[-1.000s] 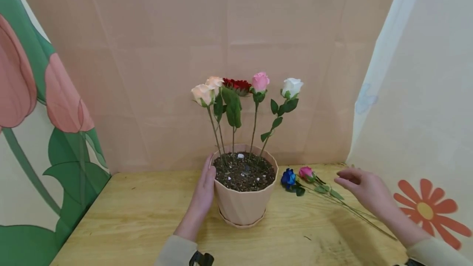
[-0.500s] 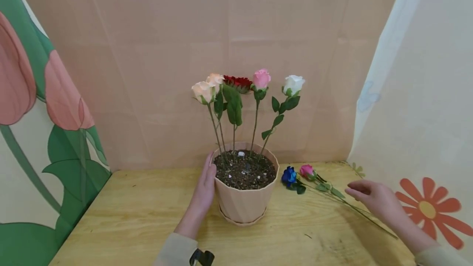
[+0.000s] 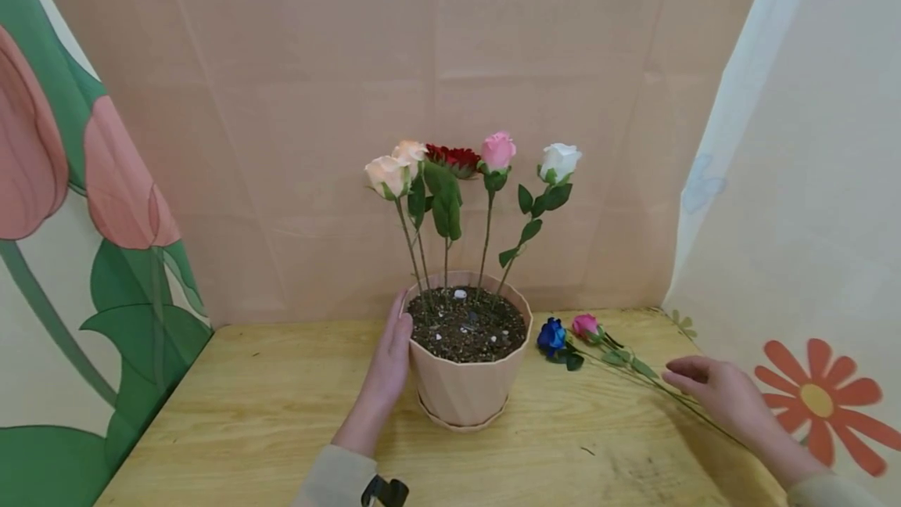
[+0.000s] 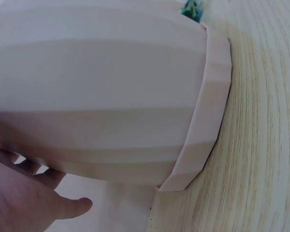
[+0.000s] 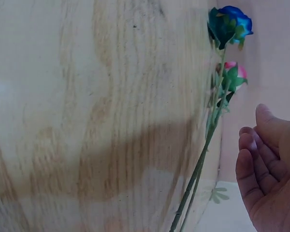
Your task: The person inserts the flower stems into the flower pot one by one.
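A pale pink flowerpot (image 3: 464, 390) filled with dark soil (image 3: 479, 335) stands on its saucer. Flat against the pot's left side rests my left hand (image 3: 389, 354), fingers extended along the wall; the left wrist view has that hand (image 4: 24, 193) at the lower left. My right hand (image 3: 728, 397) hovers above the flower stems on the right, its fingers loosely bent around nothing. Beneath it lie a blue rose (image 3: 552, 336) and a pink rose (image 3: 585, 326) with long green stems. In the right wrist view the hand (image 5: 268, 169) is apart from the stems (image 5: 195, 174).
Upright in the soil are peach roses (image 3: 387, 176), a dark red flower (image 3: 454, 160), a pink rose (image 3: 498, 151) and a white rose (image 3: 560, 161). The wooden table (image 3: 281, 405) ends at a pink backdrop (image 3: 338, 84). Printed flower panels (image 3: 134, 178) flank it.
My right hand has moved right and slightly down, along the stems of the lying roses. The left hand keeps its place on the pot.
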### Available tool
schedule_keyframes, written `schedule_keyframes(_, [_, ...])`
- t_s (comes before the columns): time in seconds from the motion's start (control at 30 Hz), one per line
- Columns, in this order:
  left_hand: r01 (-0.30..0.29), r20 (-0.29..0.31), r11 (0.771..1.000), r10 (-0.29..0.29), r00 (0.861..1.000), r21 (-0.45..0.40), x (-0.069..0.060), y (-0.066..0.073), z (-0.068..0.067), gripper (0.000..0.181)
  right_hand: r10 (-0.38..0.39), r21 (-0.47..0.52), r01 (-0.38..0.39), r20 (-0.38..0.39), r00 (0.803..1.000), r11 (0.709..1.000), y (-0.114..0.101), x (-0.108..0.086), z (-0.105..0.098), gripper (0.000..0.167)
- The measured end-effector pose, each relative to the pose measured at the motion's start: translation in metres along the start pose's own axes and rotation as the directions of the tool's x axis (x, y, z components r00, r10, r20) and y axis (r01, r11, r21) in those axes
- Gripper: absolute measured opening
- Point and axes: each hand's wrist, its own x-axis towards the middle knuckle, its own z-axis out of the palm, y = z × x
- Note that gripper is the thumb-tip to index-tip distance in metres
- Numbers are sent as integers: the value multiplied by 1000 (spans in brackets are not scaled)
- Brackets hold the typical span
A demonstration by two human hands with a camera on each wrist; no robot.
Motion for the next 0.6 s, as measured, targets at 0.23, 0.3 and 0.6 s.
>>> schedule_keyframes(0.23, [-8,5,1000,8,1000,10,0,0,0,61,4,-35,-3,25,1000,999,12,4,6,62])
schedule_keyframes(0.3, [-4,4,1000,4,1000,7,0,0,0,61,-2,-39,2,24,1000,999,15,4,8,60])
schedule_keyframes(0.6, [15,1,1000,-15,1000,1,0,1,0,60,-28,-54,28,-6,1000,998,24,6,13,54])
